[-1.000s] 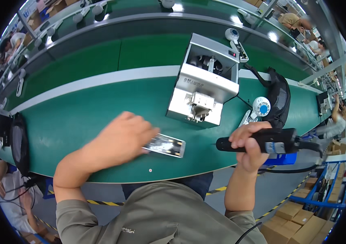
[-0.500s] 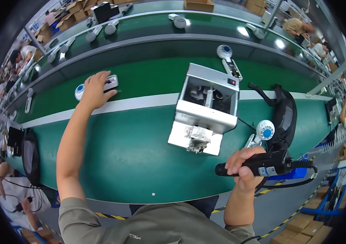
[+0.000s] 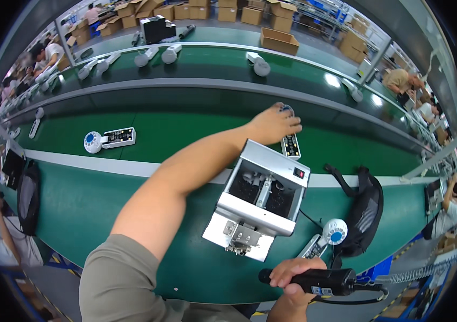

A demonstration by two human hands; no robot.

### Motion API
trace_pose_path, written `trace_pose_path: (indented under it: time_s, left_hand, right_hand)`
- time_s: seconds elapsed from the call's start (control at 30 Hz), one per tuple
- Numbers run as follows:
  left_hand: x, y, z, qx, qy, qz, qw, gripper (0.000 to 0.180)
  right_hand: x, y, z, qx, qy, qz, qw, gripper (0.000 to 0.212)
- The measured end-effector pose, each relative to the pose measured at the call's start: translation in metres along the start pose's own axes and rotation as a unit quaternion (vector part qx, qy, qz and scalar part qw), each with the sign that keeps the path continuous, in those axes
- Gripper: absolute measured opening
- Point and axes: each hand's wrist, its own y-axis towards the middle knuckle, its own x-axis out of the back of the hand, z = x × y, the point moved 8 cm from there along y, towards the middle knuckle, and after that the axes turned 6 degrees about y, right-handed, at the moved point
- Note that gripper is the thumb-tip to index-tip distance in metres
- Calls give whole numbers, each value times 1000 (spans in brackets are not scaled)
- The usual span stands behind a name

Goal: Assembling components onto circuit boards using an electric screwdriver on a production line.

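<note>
While the right hand [image 3: 296,280] grips a black cylindrical power tool [image 3: 336,282], the left hand [image 3: 274,125], its hold unclear, covers the head of a white paddle-shaped plastic device [image 3: 290,146] beyond the far edge of the green worktop [image 3: 89,206], probably light, stiff and fragile, best held by its casing sides.

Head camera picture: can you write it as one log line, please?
left hand: at white gadget, beyond silver machine | right hand: holding black tool | black bag: right of silver machine
</note>
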Motion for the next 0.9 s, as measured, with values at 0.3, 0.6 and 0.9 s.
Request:
trace_pose_path:
  time_s: [0.3, 0.6, 0.9]
  left_hand:
    - [19, -62, 41, 108, 71, 130, 983, 22]
    - [241, -219, 47, 371, -24, 132, 919, 39]
    - [323, -176, -125, 74, -232, 243, 939, 48]
  right_hand:
    - [8, 2, -1, 10, 24, -8, 1000, 35]
    - [1, -15, 11, 39, -62, -17, 997, 32]
    - [-78, 29, 62, 145, 6, 143, 979, 34]
